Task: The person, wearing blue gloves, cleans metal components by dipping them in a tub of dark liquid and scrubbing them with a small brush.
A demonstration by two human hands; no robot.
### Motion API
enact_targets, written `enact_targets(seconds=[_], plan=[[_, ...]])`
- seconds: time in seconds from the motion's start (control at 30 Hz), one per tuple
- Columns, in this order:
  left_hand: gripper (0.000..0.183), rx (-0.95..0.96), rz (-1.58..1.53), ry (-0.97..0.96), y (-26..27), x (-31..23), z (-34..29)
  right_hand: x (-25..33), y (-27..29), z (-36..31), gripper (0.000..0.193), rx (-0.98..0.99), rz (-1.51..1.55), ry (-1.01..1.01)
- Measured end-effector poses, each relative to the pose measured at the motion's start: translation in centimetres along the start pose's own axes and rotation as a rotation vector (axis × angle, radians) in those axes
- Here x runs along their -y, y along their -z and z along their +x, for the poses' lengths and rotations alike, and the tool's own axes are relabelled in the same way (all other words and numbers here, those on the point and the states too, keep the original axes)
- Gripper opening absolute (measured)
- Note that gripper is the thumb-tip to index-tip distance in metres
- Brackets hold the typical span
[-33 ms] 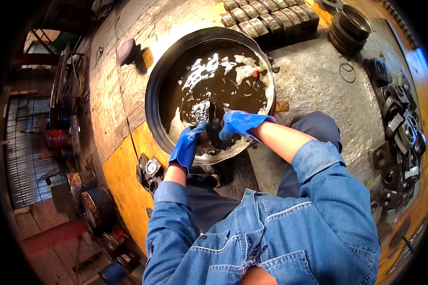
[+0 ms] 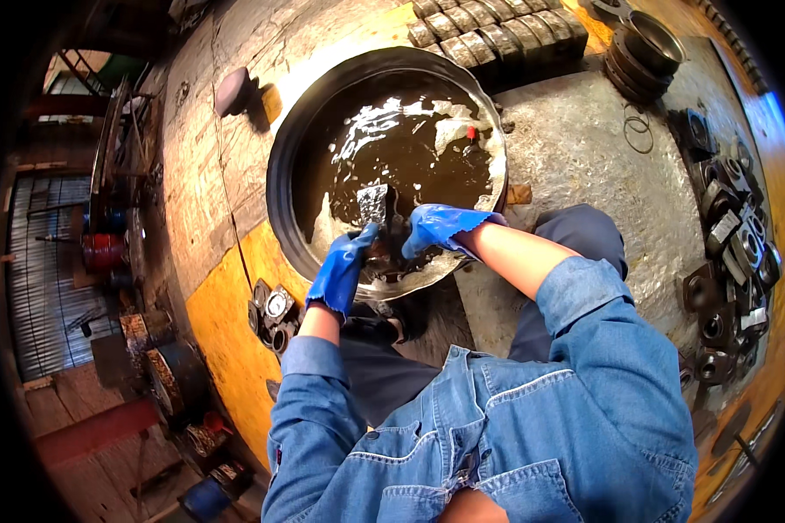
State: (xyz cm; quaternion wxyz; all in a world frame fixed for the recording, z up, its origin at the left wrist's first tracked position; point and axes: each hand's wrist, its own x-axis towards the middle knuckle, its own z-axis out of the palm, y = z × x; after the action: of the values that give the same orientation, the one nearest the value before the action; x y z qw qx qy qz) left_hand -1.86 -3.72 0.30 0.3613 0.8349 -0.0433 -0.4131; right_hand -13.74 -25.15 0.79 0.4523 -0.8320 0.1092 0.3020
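Observation:
A wide round metal basin (image 2: 279, 187) holds murky brown liquid (image 2: 323, 166). Over its near side, my left hand (image 2: 347, 261), in a blue rubber glove, grips a dark, wet metal block (image 2: 372, 206) by its near edge. The block's upper face glistens, while its lower part is in shadow. Close on the right, my right hand (image 2: 440, 227), gloved in the same blue, curls with its fingers pointing down against the block's right side. What those fingers hold, if anything, is hidden. A small red-tipped object (image 2: 472, 133) shows by the basin's far right wall.
Beyond the basin stand rows of curved metal blocks (image 2: 497, 39). Stacked metal rings (image 2: 645, 57) sit at the far right, and many dark flanged parts (image 2: 733, 227) lie along the right. A few more parts (image 2: 275, 309) rest left of my left forearm. A rounded object (image 2: 234, 92) stands far left.
The metal block shows slightly more of its shiny face, and the ripples and glints on the liquid have shifted. My hands stay in nearly the same place.

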Motion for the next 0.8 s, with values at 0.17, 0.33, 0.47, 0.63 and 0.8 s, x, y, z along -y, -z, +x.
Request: enact_targets(seconds=[0.17, 0.33, 0.47, 0.63, 0.8], plan=[[0.062, 0.04, -0.092, -0.1, 0.6, 4.9, -0.2, 0.3, -1.6, -1.0, 0.05, 0.091, 0.309, 0.079], [0.063, 0.05, -0.106, -0.08, -1.2, 6.6, 2.8, -2.0, -3.9, -0.5, 0.029, -0.024, 0.291, 0.697], [0.057, 0.091, -0.266, -0.144, -2.6, 3.2, 1.9, -2.3, -2.0, -1.2, 0.04, -0.134, 0.198, 0.761], [0.044, 0.35, -0.923, -0.169, -3.0, -1.2, 1.7, -1.8, 0.3, 0.3, 0.023, -0.11, 0.519, 0.496], [0.039, -0.089, -0.235, -0.592, -2.3, 4.4, 4.4, 1.3, -0.9, 1.9, 0.042, 0.07, 1.004, 0.201]])
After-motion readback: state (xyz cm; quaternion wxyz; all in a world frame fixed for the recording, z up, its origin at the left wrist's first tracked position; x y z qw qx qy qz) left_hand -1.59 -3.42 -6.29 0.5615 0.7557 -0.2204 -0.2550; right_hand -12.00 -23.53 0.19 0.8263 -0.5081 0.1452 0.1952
